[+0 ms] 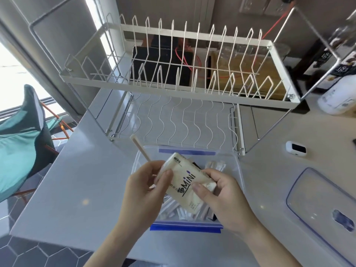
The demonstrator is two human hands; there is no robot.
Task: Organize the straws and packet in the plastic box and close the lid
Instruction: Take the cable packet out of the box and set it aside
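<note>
a white packet printed "mini" is gripped by both hands over the box; the left also holds a beige straw.

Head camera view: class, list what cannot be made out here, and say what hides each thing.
1. Straws in the plastic box: their number and layout, hidden by the packet and both hands.
2. Small print on the packet: too small and partly under the left hand and right hand.
3. Lid: its right side is cut off by the picture edge.
4. Bottles at the upper right: blurred, labels unreadable.
</note>
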